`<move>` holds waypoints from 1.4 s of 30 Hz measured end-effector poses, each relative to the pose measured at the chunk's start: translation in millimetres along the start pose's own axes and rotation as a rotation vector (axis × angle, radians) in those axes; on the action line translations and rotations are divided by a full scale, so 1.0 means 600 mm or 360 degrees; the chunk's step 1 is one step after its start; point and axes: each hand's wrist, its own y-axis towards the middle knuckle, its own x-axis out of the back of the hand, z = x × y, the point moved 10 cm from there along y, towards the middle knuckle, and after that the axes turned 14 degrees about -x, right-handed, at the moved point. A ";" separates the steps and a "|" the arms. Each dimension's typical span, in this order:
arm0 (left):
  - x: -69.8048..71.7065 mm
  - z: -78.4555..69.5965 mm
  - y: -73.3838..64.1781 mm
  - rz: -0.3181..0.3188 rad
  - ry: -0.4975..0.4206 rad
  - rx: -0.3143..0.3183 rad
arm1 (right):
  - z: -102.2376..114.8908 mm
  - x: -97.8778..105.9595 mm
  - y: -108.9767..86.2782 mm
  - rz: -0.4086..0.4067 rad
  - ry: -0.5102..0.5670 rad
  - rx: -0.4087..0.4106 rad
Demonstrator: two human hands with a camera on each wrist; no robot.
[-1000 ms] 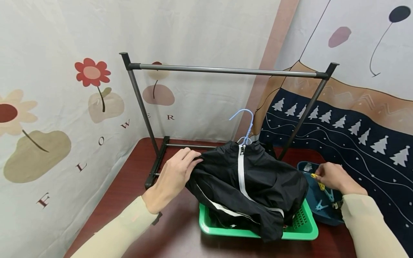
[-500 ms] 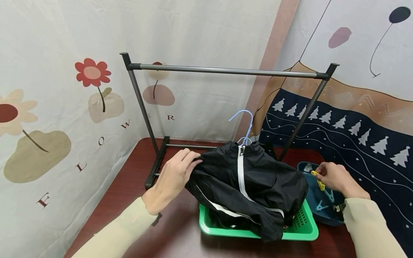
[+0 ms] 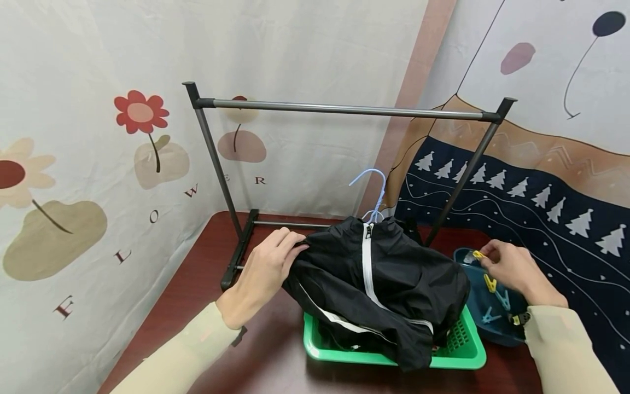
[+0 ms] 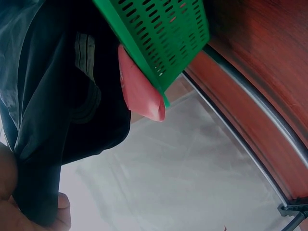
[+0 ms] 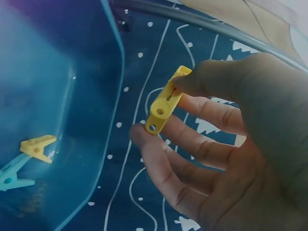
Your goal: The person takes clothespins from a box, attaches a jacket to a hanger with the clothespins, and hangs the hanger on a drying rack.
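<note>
A black jacket (image 3: 334, 273) with a white zip strip is on a light blue hanger (image 3: 383, 189) and lies over a green basket (image 3: 354, 354). My left hand (image 3: 263, 268) pinches the jacket at its left shoulder; in the left wrist view the black cloth (image 4: 41, 168) runs between thumb and fingers. Over the dark blue bin (image 3: 472, 306) on the right, my right hand (image 3: 512, 268) pinches a yellow clothespin (image 5: 168, 101) between thumb and fingers. Another yellow clothespin (image 5: 37, 147) and a light blue clothespin (image 5: 14, 173) lie in the bin.
Behind the jacket stands a clothes rack with a grey top bar (image 3: 344, 109) and slanted posts. Pink cloth (image 4: 139, 89) pokes out past the basket's rim. Printed curtains hang behind the reddish-brown table (image 3: 167, 323).
My right hand has lifted slightly with one yellow clothespin, which has come apart from the other yellow one in the bin. The left hand and jacket have stayed nearly still.
</note>
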 end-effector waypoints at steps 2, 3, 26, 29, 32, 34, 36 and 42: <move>-0.001 0.000 0.000 0.0001 -0.0006 0.0001 | 0.006 0.005 -0.002 -0.0023 0.0006 -0.0001; -0.001 -0.001 0.000 0.0004 -0.0006 -0.0001 | 0.010 0.008 -0.004 -0.0037 0.0009 0.0001; -0.003 0.000 0.006 0.0038 0.0003 0.0003 | 0.112 0.076 -0.043 -0.0365 0.0135 0.0237; -0.004 -0.001 0.007 0.0045 0.0014 -0.0006 | 0.126 0.083 -0.051 -0.0405 0.0138 0.0267; -0.005 -0.002 0.007 0.0050 0.0015 -0.0015 | 0.139 0.088 -0.058 -0.0420 0.0146 0.0293; -0.005 -0.002 0.007 0.0057 0.0017 -0.0018 | 0.146 0.091 -0.063 -0.0422 0.0152 0.0305; -0.006 -0.003 0.007 0.0064 0.0016 -0.0019 | 0.154 0.095 -0.067 -0.0428 0.0160 0.0318; -0.010 -0.003 0.007 0.0104 0.0009 0.0006 | 0.181 0.107 -0.086 -0.0487 0.0175 0.0400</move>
